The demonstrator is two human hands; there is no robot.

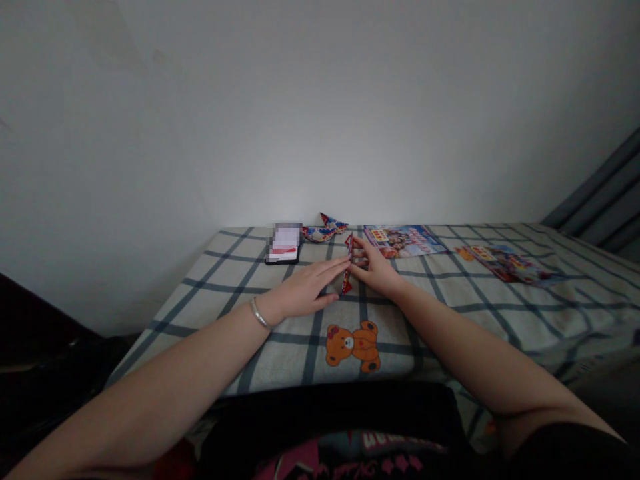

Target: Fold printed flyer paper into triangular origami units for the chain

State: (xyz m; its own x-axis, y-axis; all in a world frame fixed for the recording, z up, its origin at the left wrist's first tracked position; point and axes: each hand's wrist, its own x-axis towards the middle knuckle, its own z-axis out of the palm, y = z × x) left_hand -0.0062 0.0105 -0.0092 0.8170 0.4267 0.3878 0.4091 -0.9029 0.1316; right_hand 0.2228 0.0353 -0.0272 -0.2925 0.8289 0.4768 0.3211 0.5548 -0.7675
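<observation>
Between my hands stands a narrow piece of folded printed paper (346, 285), red and blue, with pointed red tips at its near and far ends. My left hand (307, 290) reaches in from the left, its straight fingers against the paper and its thumb by the near end. From the right, my right hand (375, 267) grips the paper with bent fingers along its far part and the thumb nearer me. The fingers hide the middle of the paper. Just beyond lies another folded paper shape (323, 231), blue, red and white, with one point sticking up.
A phone (284, 244) with a lit, partly blurred screen lies left of the folded shape. Two colourful printed sheets, a nearer-centre sheet (405, 240) and a farther-right sheet (515, 263), rest on the checked cloth (210, 300). A white wall (320, 120) rises behind.
</observation>
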